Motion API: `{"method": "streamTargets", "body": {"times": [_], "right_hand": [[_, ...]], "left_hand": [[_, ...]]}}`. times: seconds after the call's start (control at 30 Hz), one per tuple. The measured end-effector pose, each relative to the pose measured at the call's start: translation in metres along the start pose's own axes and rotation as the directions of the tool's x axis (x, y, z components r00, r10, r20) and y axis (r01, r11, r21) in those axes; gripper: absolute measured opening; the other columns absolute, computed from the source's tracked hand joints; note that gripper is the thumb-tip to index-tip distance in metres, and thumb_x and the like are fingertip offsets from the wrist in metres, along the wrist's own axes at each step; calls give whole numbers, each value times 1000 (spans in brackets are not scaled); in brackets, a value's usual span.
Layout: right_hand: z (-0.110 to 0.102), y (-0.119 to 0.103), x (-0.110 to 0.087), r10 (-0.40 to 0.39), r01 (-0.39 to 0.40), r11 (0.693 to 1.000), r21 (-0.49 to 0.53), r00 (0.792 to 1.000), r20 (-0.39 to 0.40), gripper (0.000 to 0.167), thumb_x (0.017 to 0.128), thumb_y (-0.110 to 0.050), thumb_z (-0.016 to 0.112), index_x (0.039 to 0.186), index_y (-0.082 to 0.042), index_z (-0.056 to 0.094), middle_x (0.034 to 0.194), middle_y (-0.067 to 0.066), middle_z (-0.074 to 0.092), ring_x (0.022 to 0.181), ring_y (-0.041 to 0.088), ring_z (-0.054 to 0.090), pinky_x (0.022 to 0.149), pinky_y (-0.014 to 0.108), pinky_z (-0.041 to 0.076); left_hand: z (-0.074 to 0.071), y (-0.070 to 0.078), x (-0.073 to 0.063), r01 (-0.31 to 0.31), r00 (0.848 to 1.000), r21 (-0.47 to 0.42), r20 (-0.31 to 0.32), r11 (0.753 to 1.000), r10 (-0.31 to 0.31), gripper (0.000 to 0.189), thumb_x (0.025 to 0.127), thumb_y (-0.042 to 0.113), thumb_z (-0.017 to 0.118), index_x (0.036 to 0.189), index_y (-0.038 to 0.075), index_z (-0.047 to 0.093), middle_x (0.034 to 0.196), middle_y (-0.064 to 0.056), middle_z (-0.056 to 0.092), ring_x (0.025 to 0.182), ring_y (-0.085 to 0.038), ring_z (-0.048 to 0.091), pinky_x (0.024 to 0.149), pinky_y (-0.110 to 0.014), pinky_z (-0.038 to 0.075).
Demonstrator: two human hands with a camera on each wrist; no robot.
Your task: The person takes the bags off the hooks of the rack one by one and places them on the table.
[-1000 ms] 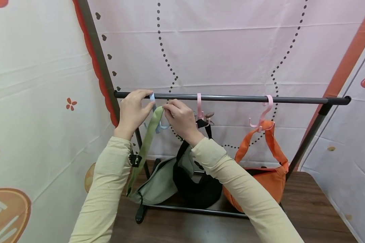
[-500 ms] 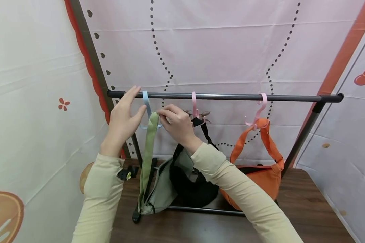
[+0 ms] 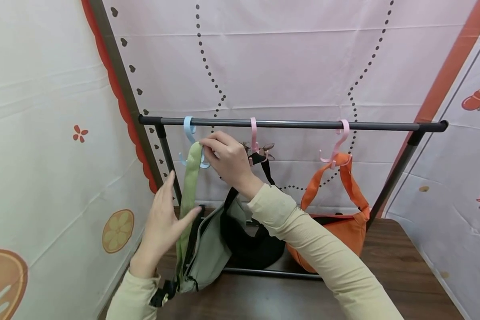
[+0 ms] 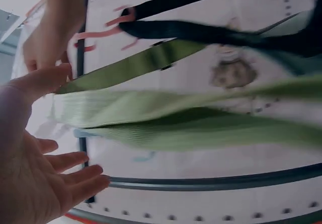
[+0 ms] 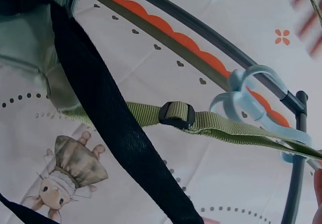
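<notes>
green strap (image 5: 221,126), black buckle (image 5: 165,114) | black strap (image 5: 108,108) nearer | blue hook (image 5: 246,100) | likely hand (image 5: 318,189), right edge

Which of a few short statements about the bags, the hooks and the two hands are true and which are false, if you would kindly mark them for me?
1. The right hand pinches the green strap. True.
2. The left hand grips the rail. False: its fingers are spread and it grips nothing.
3. In the head view, the blue hook is to the left of the middle pink hook. True.
4. The orange bag hangs from the blue hook. False: it hangs from the far-right pink hook.
5. The black bag has its strap on the middle pink hook. True.
</notes>
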State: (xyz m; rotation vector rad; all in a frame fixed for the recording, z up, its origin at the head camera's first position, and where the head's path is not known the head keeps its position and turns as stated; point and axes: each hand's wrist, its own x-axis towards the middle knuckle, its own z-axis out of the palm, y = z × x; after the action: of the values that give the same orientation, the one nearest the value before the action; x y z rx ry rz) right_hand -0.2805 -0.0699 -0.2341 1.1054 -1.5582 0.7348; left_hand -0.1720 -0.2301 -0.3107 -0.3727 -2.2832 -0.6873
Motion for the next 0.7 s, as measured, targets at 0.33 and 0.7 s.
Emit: {"method": "streamTargets", "body": {"times": [0.33, 0.7], "right_hand": [[-9, -4, 11, -19, 19, 1000, 19, 1000, -25, 15, 81, 4, 57, 84, 0, 71, 81, 7, 64, 70, 14, 59, 62, 16, 46], [-12, -9, 16, 17, -16, 998, 61, 1000, -18, 17, 81, 3, 56, 87, -1, 71, 82, 6, 64, 68, 12, 57, 60, 14, 43]], "left_hand": [[30, -16, -93, 254, 967, -46, 8, 966, -254, 102, 67, 8, 80, 146, 10, 16, 139, -21, 35, 121, -41, 35, 88, -58, 36], [66, -48, -169, 689, 724, -75, 57, 721, -687, 77, 77, 26, 73, 139, 4, 33, 133, -22, 42, 117, -40, 41, 90, -55, 39]]}}
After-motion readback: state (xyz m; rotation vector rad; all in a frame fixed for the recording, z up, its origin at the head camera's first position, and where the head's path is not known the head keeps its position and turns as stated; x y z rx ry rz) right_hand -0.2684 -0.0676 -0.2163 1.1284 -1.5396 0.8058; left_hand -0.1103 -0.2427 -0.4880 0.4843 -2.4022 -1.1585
